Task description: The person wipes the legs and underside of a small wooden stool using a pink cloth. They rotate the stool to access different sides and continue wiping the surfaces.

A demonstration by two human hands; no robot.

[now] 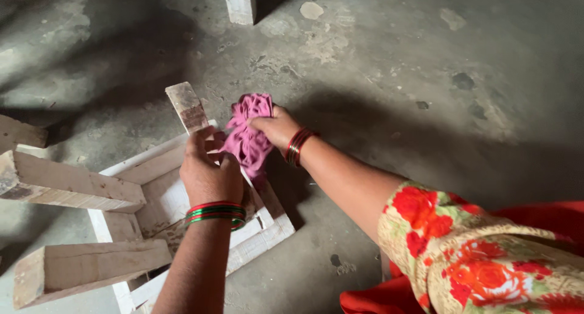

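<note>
A small wooden stool (152, 192) lies upside down on the concrete floor, its legs pointing up and toward me. My left hand (208, 171) grips one upright leg (187, 107) near its base. My right hand (277, 127) holds a crumpled pink cloth (248, 134) pressed against that same leg. Both wrists wear red and green bangles.
Two other stool legs (67, 183) (85, 268) stick out at the left. A white wooden post (239, 3) stands at the top of the view. The grey concrete floor (426, 95) is stained and spreads to the right. My red floral sleeve (474, 253) fills the lower right.
</note>
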